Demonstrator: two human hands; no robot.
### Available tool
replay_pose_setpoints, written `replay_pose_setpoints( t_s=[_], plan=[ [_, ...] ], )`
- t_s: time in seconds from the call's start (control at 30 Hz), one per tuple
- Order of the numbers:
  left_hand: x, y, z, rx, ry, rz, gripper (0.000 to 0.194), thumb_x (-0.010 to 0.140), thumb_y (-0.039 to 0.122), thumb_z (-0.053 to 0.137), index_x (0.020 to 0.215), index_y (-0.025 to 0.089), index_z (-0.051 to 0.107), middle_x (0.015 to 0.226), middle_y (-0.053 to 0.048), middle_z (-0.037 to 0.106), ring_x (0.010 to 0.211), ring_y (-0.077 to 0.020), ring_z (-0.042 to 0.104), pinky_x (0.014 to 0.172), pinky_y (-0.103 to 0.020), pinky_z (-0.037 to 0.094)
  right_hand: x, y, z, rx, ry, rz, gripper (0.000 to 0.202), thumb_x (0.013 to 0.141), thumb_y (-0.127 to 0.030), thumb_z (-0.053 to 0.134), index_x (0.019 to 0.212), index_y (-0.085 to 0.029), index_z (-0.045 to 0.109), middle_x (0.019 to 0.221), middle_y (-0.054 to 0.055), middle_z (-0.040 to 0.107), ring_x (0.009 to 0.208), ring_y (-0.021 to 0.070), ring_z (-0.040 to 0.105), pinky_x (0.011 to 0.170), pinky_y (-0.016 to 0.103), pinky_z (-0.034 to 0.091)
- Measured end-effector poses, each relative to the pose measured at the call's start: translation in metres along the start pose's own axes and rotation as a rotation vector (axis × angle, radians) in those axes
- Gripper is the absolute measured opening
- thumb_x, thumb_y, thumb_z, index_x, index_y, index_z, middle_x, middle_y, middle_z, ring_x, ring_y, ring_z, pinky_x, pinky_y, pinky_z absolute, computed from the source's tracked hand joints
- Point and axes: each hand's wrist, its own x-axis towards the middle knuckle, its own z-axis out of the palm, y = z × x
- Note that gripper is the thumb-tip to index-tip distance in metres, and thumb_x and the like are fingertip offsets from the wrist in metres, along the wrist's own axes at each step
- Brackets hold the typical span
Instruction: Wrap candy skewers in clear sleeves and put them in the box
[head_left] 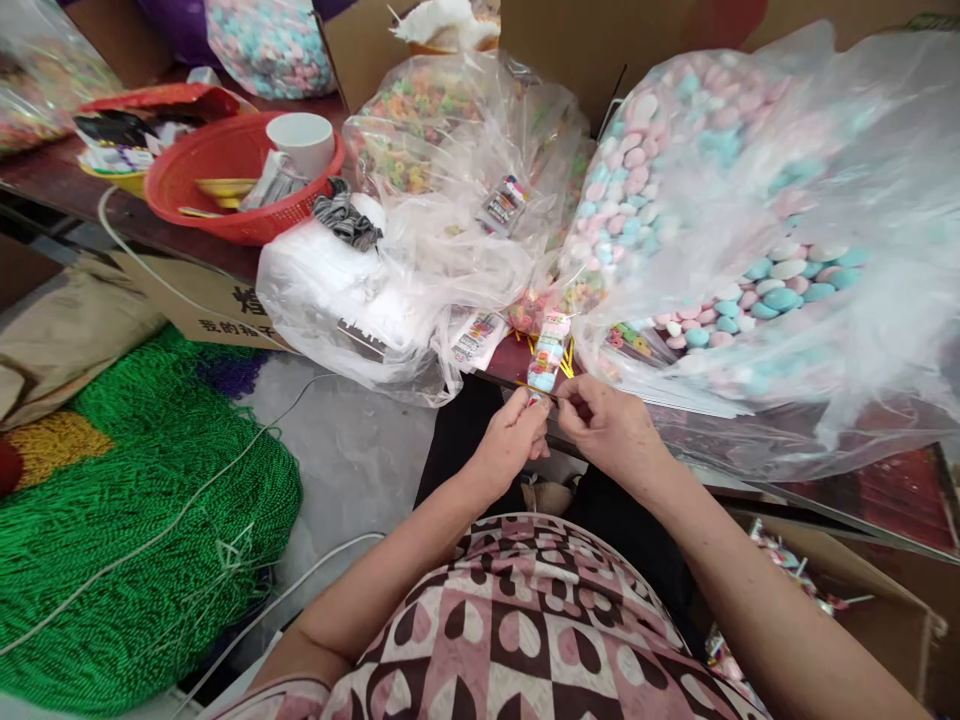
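A small clear packet of pink and blue candies [548,350] lies at the table's front edge, its neck toward me. My left hand [513,440] pinches that gathered neck, fingers closed. Close on its right, my right hand [609,428] is closed on the end of a thin gold twist tie that crosses the neck. More gold ties [568,358] lie beside the packet. Behind it is a heap of colored ring-shaped pieces [531,310] in clear plastic.
A large bag of pastel candies [780,290] covers the right side. White bags [337,290] and a red basket [217,170] stand left. Green beaded strands [150,520] lie at lower left, and a cardboard box of wrapped sweets [862,590] at lower right.
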Motion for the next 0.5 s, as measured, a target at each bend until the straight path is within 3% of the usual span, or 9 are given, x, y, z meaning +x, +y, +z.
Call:
replay_pose_setpoints(
  t_s=[0.1,0.27,0.4,0.5],
  plan=[
    [-0.001,-0.003,0.002,0.017,-0.017,0.015,0.025,0.089,0.043,0.049,0.079,0.020,0.044,0.056,0.010,0.033,0.045,-0.0048,0.035,0.056,-0.022,0.043,-0.004,0.004,0.003,-0.063,0.013,-0.055,0.011,0.079,-0.019,0.049,0.076,-0.020,0.060,0.066,0.003,0.068,0.059,0.0166,0.064,0.055,0.025,0.040],
    [0.000,-0.005,0.005,0.016,0.057,-0.002,0.036,0.090,0.054,0.046,0.079,0.019,0.047,0.054,0.010,0.032,0.043,-0.0047,0.033,0.052,-0.022,0.041,-0.009,0.004,0.002,-0.011,0.067,-0.103,0.013,0.080,-0.017,0.049,0.076,-0.020,0.062,0.065,0.003,0.067,0.057,0.0158,0.061,0.056,0.026,0.042],
    [0.000,-0.005,0.006,-0.026,0.055,0.003,0.037,0.088,0.053,0.052,0.075,0.018,0.046,0.054,0.009,0.032,0.043,-0.0041,0.033,0.053,-0.021,0.041,-0.013,0.001,-0.004,0.260,0.034,-0.024,0.014,0.084,-0.021,0.053,0.084,-0.019,0.068,0.072,0.003,0.070,0.065,0.0154,0.063,0.061,0.026,0.046],
    [-0.001,-0.004,0.008,-0.143,0.000,-0.023,0.034,0.087,0.049,0.055,0.076,0.017,0.050,0.052,0.010,0.032,0.042,-0.0039,0.031,0.052,-0.021,0.041,-0.019,0.000,-0.005,0.477,0.032,0.141,0.015,0.085,-0.029,0.058,0.080,-0.020,0.069,0.075,0.003,0.070,0.068,0.0157,0.062,0.064,0.028,0.047]
  ],
)
